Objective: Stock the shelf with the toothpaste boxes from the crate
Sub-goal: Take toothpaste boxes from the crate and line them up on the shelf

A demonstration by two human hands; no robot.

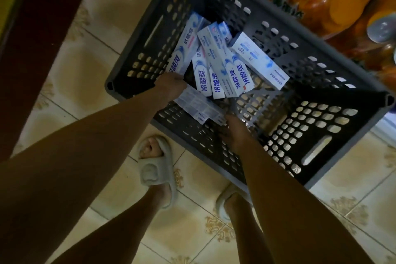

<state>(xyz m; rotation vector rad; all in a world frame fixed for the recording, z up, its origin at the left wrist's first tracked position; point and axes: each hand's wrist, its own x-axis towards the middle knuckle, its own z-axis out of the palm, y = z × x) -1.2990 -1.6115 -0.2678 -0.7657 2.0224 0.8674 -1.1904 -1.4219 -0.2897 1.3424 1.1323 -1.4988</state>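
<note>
A grey perforated crate (334, 126) stands on the tiled floor below me. Several white-and-blue toothpaste boxes (222, 66) lie in a loose pile toward its far left corner. One more toothpaste box (200, 108) lies apart by the crate's near wall. My left hand (171, 85) reaches over the rim and grips that box's far end. My right hand (233, 133) is inside the crate at the box's other end, thumb touching it and fingers loosely spread. No shelf shows in the view.
Shrink-wrapped orange drink bottles (342, 2) stand right behind the crate at the top right. A dark red-brown upright (36, 38) runs along the left. My feet in pale slippers (156, 171) stand on the floor tiles close to the crate's near wall.
</note>
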